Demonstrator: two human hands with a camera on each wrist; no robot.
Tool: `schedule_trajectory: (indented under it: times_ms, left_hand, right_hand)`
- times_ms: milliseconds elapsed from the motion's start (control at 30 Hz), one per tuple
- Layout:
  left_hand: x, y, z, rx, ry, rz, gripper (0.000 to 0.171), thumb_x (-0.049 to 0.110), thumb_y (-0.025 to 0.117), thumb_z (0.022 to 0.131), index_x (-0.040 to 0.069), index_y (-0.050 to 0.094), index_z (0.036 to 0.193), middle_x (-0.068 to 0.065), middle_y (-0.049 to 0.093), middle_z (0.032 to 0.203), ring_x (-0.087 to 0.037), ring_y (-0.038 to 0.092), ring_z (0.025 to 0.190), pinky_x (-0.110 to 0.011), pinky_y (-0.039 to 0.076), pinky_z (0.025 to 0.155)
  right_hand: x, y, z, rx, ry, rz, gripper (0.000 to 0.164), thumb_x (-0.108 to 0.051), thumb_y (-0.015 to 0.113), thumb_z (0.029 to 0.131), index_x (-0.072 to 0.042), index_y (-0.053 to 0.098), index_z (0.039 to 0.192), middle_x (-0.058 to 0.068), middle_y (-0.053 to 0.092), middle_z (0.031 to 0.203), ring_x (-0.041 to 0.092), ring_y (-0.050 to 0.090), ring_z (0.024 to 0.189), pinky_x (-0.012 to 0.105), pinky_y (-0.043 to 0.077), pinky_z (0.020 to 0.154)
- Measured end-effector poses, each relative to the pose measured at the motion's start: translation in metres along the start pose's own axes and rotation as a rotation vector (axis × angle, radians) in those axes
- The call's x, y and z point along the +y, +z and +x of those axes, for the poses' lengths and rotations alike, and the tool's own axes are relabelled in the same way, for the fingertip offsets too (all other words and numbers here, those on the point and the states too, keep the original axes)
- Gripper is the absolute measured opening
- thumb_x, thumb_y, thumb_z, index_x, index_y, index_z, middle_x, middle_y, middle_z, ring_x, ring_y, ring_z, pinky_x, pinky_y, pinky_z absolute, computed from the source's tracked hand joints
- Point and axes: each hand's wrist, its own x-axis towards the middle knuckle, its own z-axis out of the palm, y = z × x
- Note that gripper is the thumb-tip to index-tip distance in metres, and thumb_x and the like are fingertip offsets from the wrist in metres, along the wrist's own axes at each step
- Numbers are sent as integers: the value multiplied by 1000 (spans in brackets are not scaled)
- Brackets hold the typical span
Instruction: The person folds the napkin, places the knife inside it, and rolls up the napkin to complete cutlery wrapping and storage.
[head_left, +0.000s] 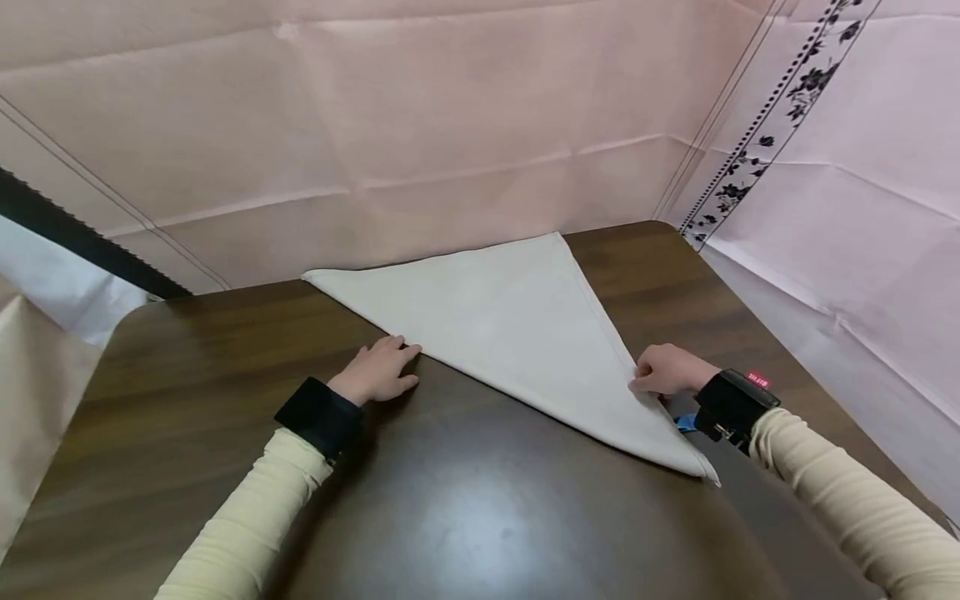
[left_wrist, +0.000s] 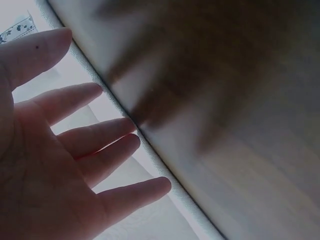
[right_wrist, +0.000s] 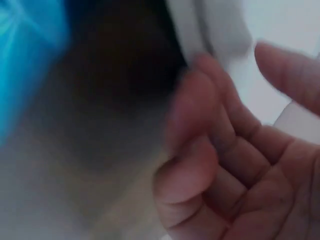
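A pale grey-white cloth (head_left: 495,308), folded into a triangle, lies on the brown wooden table. Its long folded edge (left_wrist: 155,157) crosses the left wrist view diagonally. My left hand (head_left: 377,369) rests at this edge, fingers spread and fairly straight, fingertips touching or very close to the fold. At the slanting right side of the cloth, my right hand (head_left: 670,369) pinches the edge between thumb and curled fingers. In the right wrist view the cloth edge (right_wrist: 227,35) shows blurred between the thumb (right_wrist: 285,70) and the fingers (right_wrist: 192,110).
The brown table (head_left: 487,517) has rounded far corners. A pinkish sheet (head_left: 465,125) hangs behind it, and another with a black floral band (head_left: 750,167) hangs at the right. Something blue (head_left: 686,422) shows beside my right wrist. Dark bands sit on both wrists.
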Motion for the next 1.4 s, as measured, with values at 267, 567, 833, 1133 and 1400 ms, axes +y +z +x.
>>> schedule_trajectory:
  times_ms: [267,567,833,1133,1400]
  left_hand:
    - [1,2,6,-15,-10,-27,55,25,52,92,1,35,138,-29,25,141,-41,21,130,-63,22,96]
    - [0,-1,1,-44,-22,-42,56,25,51,92,-1,34,138,-31,23,141,-43,20,130,-62,23,96]
    - [3,-4,3,-54,-23,-27,55,25,50,93,0,33,139,-31,23,141,-43,19,130,-63,22,95]
    - [-8,-14,7,78,35,-36,48,21,49,94,2,40,136,-28,34,136,-41,30,125,-62,26,93]
    - [-24,-20,20,-55,-23,-69,48,21,34,99,7,25,143,-29,13,145,-40,12,133,-67,13,95]
  right_hand:
    - [12,11,-39,80,-55,15,23,-23,64,84,-9,58,67,-4,45,57,10,41,50,27,33,51]
    - [37,52,-104,77,-175,166,25,-29,71,77,-17,52,67,-12,38,58,1,35,53,21,28,49]
    - [43,70,-123,235,-126,163,17,-8,72,74,-16,58,68,-10,46,63,3,38,57,22,33,51]
    - [14,69,-122,511,-247,-27,29,-18,76,71,-7,65,95,1,60,92,16,54,82,32,43,68]
    - [-57,82,-75,411,-408,-149,58,-39,56,89,0,46,131,22,43,133,40,36,124,51,31,96]
